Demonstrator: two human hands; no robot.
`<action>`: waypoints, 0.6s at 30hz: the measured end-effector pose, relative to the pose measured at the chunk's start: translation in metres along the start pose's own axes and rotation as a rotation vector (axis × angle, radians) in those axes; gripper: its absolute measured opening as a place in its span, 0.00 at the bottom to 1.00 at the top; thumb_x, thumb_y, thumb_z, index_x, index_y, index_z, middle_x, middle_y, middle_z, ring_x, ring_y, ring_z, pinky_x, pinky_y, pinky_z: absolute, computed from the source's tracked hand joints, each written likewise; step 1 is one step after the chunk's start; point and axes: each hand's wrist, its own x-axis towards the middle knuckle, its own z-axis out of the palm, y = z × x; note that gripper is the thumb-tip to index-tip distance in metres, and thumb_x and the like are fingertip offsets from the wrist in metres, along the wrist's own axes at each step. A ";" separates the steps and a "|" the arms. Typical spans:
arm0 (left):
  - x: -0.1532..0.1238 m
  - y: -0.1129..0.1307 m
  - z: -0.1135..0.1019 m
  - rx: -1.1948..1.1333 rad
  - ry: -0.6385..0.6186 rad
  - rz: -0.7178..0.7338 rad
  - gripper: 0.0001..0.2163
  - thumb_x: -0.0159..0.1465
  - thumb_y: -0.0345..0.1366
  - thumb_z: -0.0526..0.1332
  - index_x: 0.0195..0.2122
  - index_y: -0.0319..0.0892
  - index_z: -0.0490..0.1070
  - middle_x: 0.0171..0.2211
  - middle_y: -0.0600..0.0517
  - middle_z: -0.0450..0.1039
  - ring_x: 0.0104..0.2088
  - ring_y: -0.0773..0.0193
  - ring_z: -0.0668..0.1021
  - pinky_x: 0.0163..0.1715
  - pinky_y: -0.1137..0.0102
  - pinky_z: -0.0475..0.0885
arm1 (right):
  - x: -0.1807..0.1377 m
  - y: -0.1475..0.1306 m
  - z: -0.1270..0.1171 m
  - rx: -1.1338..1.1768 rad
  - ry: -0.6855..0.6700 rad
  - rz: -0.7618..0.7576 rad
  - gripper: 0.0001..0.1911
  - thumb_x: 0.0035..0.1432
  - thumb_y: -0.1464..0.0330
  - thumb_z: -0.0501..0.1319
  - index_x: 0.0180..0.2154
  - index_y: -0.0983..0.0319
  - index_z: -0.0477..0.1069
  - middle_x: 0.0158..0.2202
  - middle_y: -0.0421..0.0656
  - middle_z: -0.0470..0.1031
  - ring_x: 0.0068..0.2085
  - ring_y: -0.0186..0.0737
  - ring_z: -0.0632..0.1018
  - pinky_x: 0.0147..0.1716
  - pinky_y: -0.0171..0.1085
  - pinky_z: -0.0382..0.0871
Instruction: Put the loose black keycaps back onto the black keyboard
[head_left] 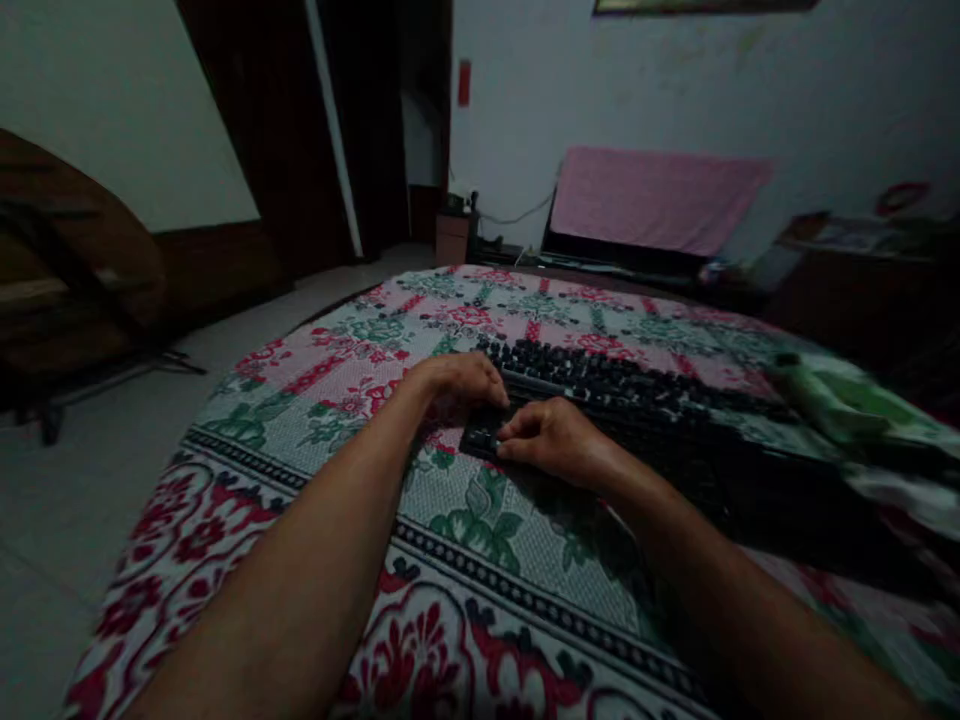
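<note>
A long black keyboard lies across the patterned tablecloth, its left end under my hands. My left hand is closed over the far edge of that end, fingers curled down onto it. Thumb and forefinger of my right hand are pinched together at the near left corner, on what looks like a small keycap; the fingertips mostly cover it. A few dark keys show just left of that pinch. Behind the keyboard, many loose black keycaps are spread in a long heap. My right forearm hides part of the keyboard's middle.
The floral tablecloth covers a table with a rounded left edge. A green and white packet sits at the right, by crumpled white plastic. Beyond stand a screen under a pink cloth and a small cabinet. The room is dim.
</note>
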 end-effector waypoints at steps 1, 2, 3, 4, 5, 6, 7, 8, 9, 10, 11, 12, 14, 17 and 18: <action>0.001 0.000 0.000 0.000 -0.001 0.004 0.11 0.45 0.38 0.59 0.27 0.38 0.72 0.17 0.56 0.66 0.18 0.72 0.65 0.19 0.75 0.59 | 0.002 0.000 0.000 -0.011 0.001 0.010 0.10 0.40 0.65 0.59 0.27 0.64 0.73 0.22 0.40 0.72 0.20 0.29 0.68 0.18 0.28 0.58; 0.002 -0.001 0.000 -0.003 -0.002 0.007 0.10 0.45 0.38 0.59 0.27 0.38 0.72 0.17 0.56 0.67 0.18 0.72 0.65 0.19 0.75 0.59 | 0.004 0.001 0.001 -0.023 0.003 0.014 0.10 0.41 0.65 0.59 0.27 0.64 0.73 0.21 0.40 0.72 0.20 0.29 0.68 0.17 0.28 0.58; 0.002 -0.001 0.001 -0.009 -0.003 0.007 0.10 0.45 0.37 0.59 0.27 0.38 0.72 0.18 0.56 0.67 0.18 0.72 0.65 0.19 0.75 0.59 | 0.005 0.002 0.001 -0.034 0.004 0.011 0.10 0.41 0.65 0.59 0.27 0.64 0.73 0.21 0.40 0.72 0.20 0.29 0.68 0.17 0.28 0.58; 0.002 -0.001 0.001 -0.017 -0.002 0.005 0.10 0.45 0.37 0.60 0.27 0.38 0.72 0.18 0.56 0.67 0.18 0.73 0.65 0.19 0.75 0.59 | 0.006 0.002 0.001 -0.045 0.006 0.001 0.10 0.41 0.65 0.58 0.27 0.64 0.73 0.21 0.40 0.72 0.20 0.30 0.69 0.18 0.28 0.58; 0.002 -0.001 0.001 -0.025 -0.002 -0.001 0.10 0.45 0.38 0.60 0.27 0.38 0.73 0.18 0.56 0.67 0.17 0.73 0.64 0.19 0.75 0.59 | 0.007 0.003 0.001 -0.055 0.007 -0.018 0.10 0.42 0.65 0.58 0.27 0.64 0.73 0.22 0.40 0.72 0.20 0.30 0.69 0.18 0.29 0.59; 0.001 -0.002 0.001 -0.036 0.000 -0.008 0.10 0.45 0.38 0.60 0.26 0.39 0.73 0.18 0.55 0.67 0.17 0.73 0.64 0.19 0.75 0.58 | 0.006 0.003 0.001 -0.066 0.010 -0.044 0.10 0.43 0.65 0.57 0.27 0.63 0.74 0.22 0.40 0.73 0.21 0.30 0.69 0.19 0.29 0.59; 0.000 -0.002 0.000 -0.054 0.000 -0.013 0.10 0.44 0.38 0.60 0.26 0.39 0.72 0.17 0.55 0.66 0.17 0.73 0.64 0.18 0.75 0.58 | 0.006 0.004 0.001 -0.080 0.016 -0.075 0.10 0.44 0.65 0.57 0.27 0.63 0.74 0.23 0.40 0.73 0.22 0.31 0.70 0.20 0.29 0.60; -0.001 -0.003 0.000 -0.080 0.002 -0.012 0.09 0.44 0.38 0.60 0.26 0.39 0.72 0.17 0.55 0.66 0.16 0.73 0.64 0.18 0.75 0.57 | 0.005 0.003 0.000 -0.096 0.026 -0.105 0.10 0.45 0.66 0.56 0.27 0.62 0.74 0.23 0.40 0.73 0.23 0.31 0.70 0.21 0.29 0.61; -0.002 -0.004 -0.002 -0.114 0.014 -0.005 0.09 0.45 0.38 0.60 0.25 0.38 0.72 0.16 0.56 0.65 0.16 0.73 0.63 0.17 0.75 0.57 | 0.004 0.003 0.000 -0.114 0.040 -0.132 0.10 0.46 0.66 0.56 0.27 0.62 0.74 0.24 0.40 0.74 0.24 0.31 0.71 0.23 0.30 0.61; -0.003 -0.005 -0.004 -0.154 0.038 0.012 0.09 0.45 0.38 0.60 0.25 0.38 0.72 0.15 0.56 0.63 0.15 0.74 0.63 0.16 0.76 0.56 | 0.003 0.003 0.000 -0.131 0.056 -0.155 0.10 0.46 0.67 0.55 0.27 0.62 0.74 0.25 0.40 0.74 0.25 0.32 0.71 0.24 0.30 0.62; -0.004 -0.007 -0.006 -0.201 0.090 0.036 0.09 0.46 0.38 0.60 0.25 0.38 0.71 0.15 0.56 0.62 0.15 0.74 0.62 0.15 0.76 0.55 | 0.002 0.002 0.000 -0.147 0.069 -0.176 0.10 0.46 0.67 0.55 0.27 0.61 0.74 0.26 0.40 0.74 0.25 0.32 0.72 0.25 0.30 0.62; -0.005 -0.009 -0.008 -0.240 0.172 0.059 0.10 0.47 0.40 0.59 0.25 0.38 0.71 0.15 0.57 0.61 0.14 0.75 0.60 0.14 0.76 0.54 | 0.001 0.001 0.000 -0.160 0.081 -0.196 0.10 0.47 0.68 0.55 0.28 0.61 0.74 0.27 0.40 0.74 0.26 0.32 0.72 0.26 0.30 0.62; -0.003 -0.014 -0.013 -0.304 0.447 0.087 0.12 0.49 0.43 0.57 0.24 0.38 0.70 0.14 0.58 0.59 0.14 0.76 0.58 0.14 0.77 0.53 | -0.001 0.001 0.000 -0.179 0.103 -0.226 0.10 0.47 0.68 0.54 0.28 0.61 0.74 0.27 0.40 0.75 0.27 0.32 0.72 0.28 0.30 0.62; 0.003 -0.020 -0.016 -0.318 0.738 0.077 0.14 0.49 0.43 0.56 0.26 0.37 0.71 0.15 0.56 0.62 0.14 0.76 0.59 0.14 0.78 0.54 | -0.002 0.000 -0.001 -0.184 0.143 -0.210 0.10 0.48 0.68 0.53 0.28 0.61 0.73 0.27 0.40 0.74 0.26 0.32 0.72 0.27 0.30 0.62; 0.006 -0.022 -0.016 -0.310 0.760 0.085 0.13 0.49 0.42 0.56 0.29 0.37 0.71 0.17 0.56 0.64 0.15 0.76 0.62 0.15 0.78 0.56 | -0.002 0.001 -0.002 -0.184 0.171 -0.199 0.11 0.49 0.68 0.53 0.28 0.61 0.73 0.27 0.40 0.74 0.26 0.31 0.72 0.27 0.30 0.62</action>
